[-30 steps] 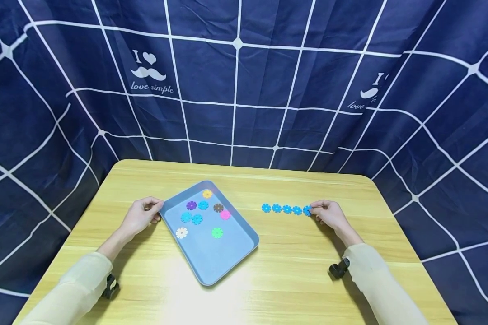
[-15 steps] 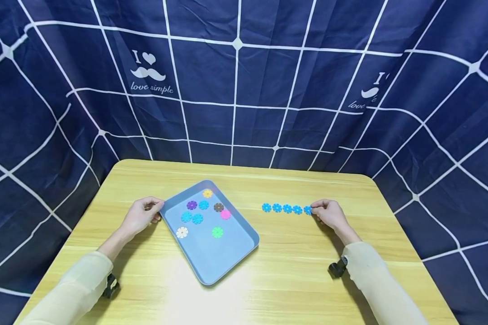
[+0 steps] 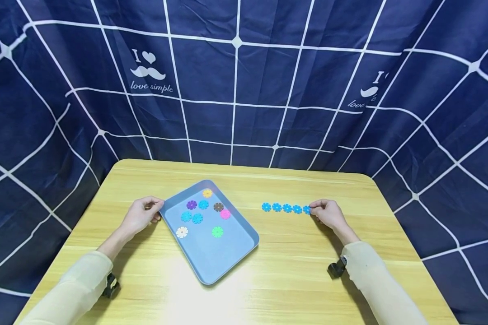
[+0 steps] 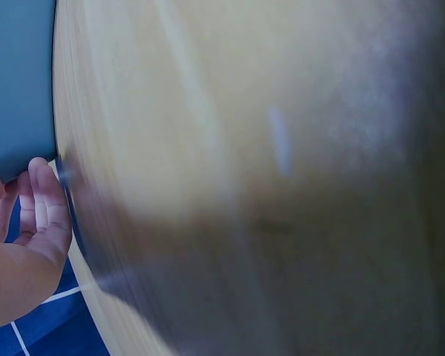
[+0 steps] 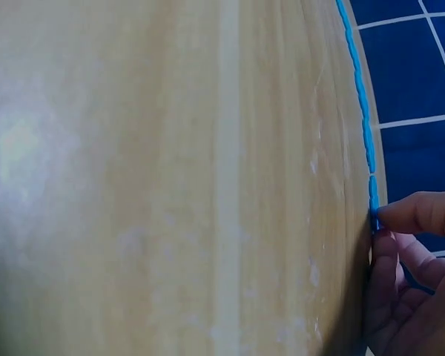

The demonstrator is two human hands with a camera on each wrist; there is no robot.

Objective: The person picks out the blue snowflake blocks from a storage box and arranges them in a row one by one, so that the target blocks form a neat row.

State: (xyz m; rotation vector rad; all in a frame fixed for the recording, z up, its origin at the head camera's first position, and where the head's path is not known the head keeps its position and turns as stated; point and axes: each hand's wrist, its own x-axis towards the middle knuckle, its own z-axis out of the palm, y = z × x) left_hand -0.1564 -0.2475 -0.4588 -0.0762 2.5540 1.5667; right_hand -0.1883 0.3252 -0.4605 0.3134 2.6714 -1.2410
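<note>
My left hand [image 3: 140, 214] holds the left corner of a blue-grey tray [image 3: 223, 264], thumb and fingers on its rim. In the left wrist view, the fingertips of that hand [image 4: 33, 230] meet the tray's end [image 4: 22, 81]. Over on the right, my right hand [image 3: 329, 214] pinches the rightmost blue snowflake disc [image 3: 307, 210], partly covered by the fingers. That disc ends a straight row of several blue snowflake discs [image 3: 287, 208] on the table. Seen edge-on in the right wrist view, the disc [image 5: 374, 194] sits between thumb and finger of the hand [image 5: 423, 274].
Loose snowflake discs lie in the tray: orange [image 3: 207, 193], purple [image 3: 191, 205], brown [image 3: 218, 207], pink [image 3: 225, 214], green [image 3: 217, 232], cream [image 3: 181, 232] and several light blue [image 3: 197, 218]. The wooden table [image 3: 293, 280] backs onto a dark blue checked curtain [image 3: 203, 117].
</note>
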